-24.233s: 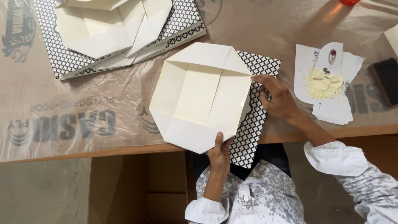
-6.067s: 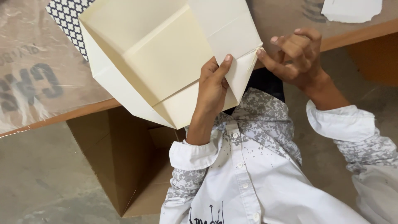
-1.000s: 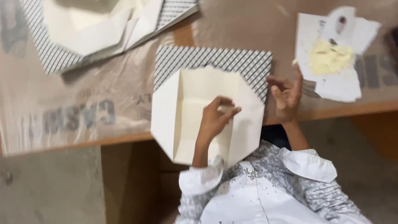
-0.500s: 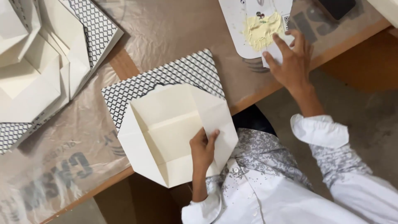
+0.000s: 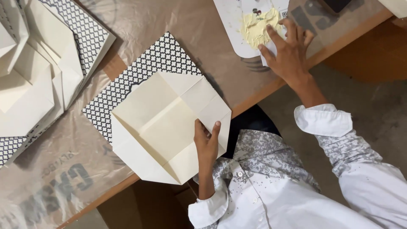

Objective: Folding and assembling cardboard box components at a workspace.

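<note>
Head view, straight down over a workbench (image 5: 178, 25) wrapped in clear plastic film. Left hand (image 5: 206, 142) laid flat, fingers spread and relaxed, on the near right flap of a cream paper envelope blank (image 5: 163, 129); pressing rather than pinching, seemingly to keep the folded flaps down and stop the piece sliding, since its lower corner hangs past the table edge. Beneath the blank, a black-and-white patterned sheet (image 5: 150, 68), jutting out along the upper left and top, likely the outer face of the same piece. Right hand (image 5: 288, 51) stretched well away to the upper right, fingers splayed wide, holding nothing; fingertips (image 5: 270, 32) touching a smear of pale yellow paste (image 5: 256, 25) on a white scrap sheet (image 5: 231, 29), apparently to pick up adhesive. Whether any paste already sits on the fingers, impossible to tell. Scrap sheet set near the table edge, within easy reach of that hand and clear of the blank, so glue stays off the clean paper. At far left, a stack of folded envelopes (image 5: 38, 72), cream inside and the same pattern outside, piled apart from the working spot. Dark phone-like slab (image 5: 337, 4) at the top edge, mostly cut off.
</note>
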